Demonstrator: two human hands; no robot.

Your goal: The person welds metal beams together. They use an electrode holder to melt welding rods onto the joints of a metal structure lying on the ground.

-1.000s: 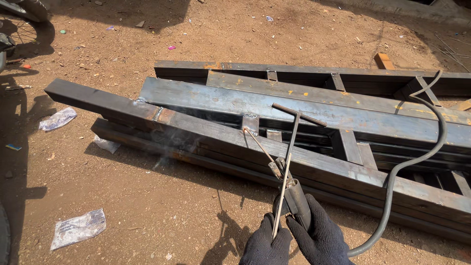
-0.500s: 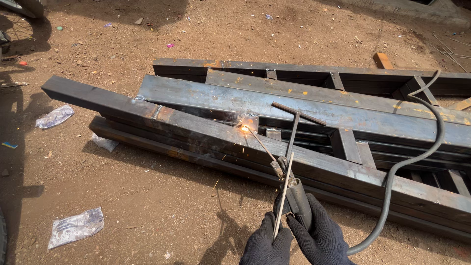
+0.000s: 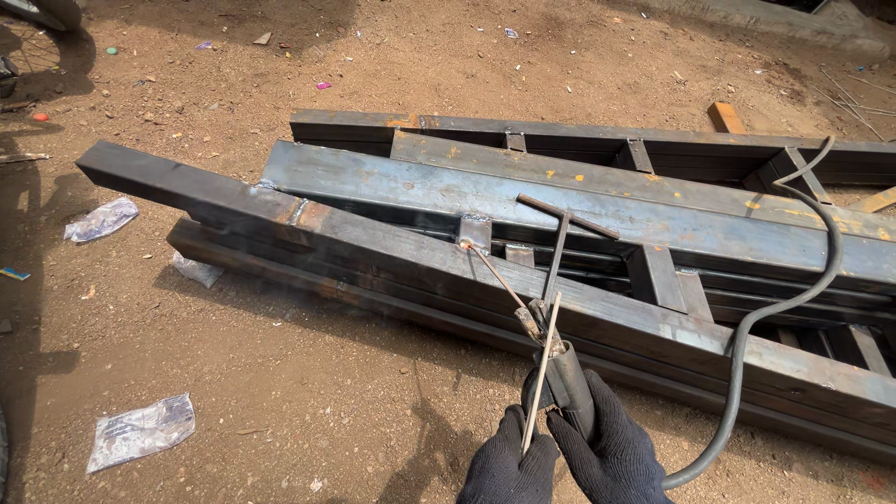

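Left hand (image 3: 509,467) in a dark glove: closed on a thin rod (image 3: 540,373), held upright just beside the holder. Right hand (image 3: 611,448), also gloved: closed around the electrode holder (image 3: 567,387). A black cable (image 3: 747,345) is seen looping from the holder up over the steel. An electrode (image 3: 495,277) is clamped in the holder, its tip touching a small plate (image 3: 475,230) on the near tube (image 3: 373,252). Tubes and a welded frame (image 3: 653,159) are stacked on bare dirt (image 3: 280,392). A chipping hammer (image 3: 560,224) is propped against the frame. Plastic wrappers (image 3: 140,432) are scattered to the left.
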